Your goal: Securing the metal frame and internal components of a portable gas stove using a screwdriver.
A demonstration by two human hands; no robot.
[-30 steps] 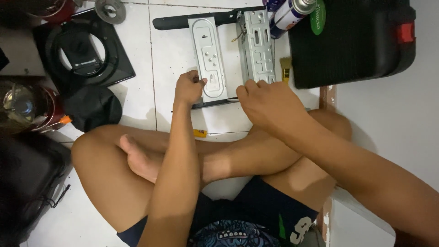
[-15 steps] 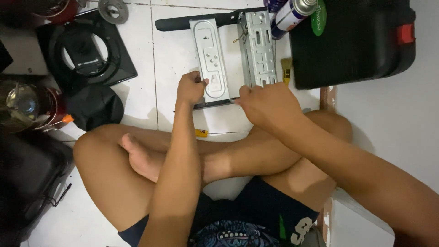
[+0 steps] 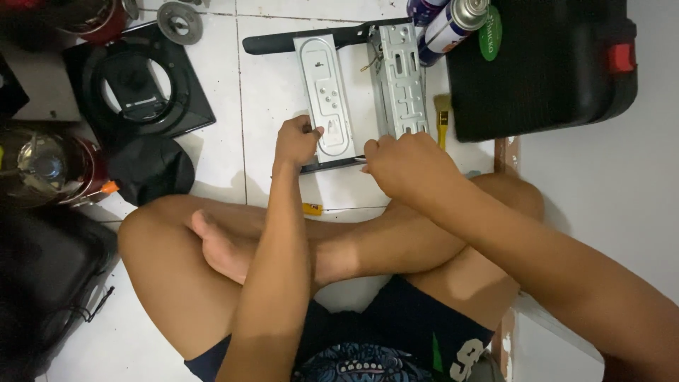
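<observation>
- Metal chassis [image 3: 364, 92] is seen in the head view lying on the white tiled floor [image 3: 269, 92], its long axis running away from the person, its open end toward the knees.
- Left hand [image 3: 297, 141] is clamped on the grey plate's near edge; right hand [image 3: 403, 166] is closed at the near right corner.
- Compared with the earlier frame, both hands are barely shifted.
</observation>
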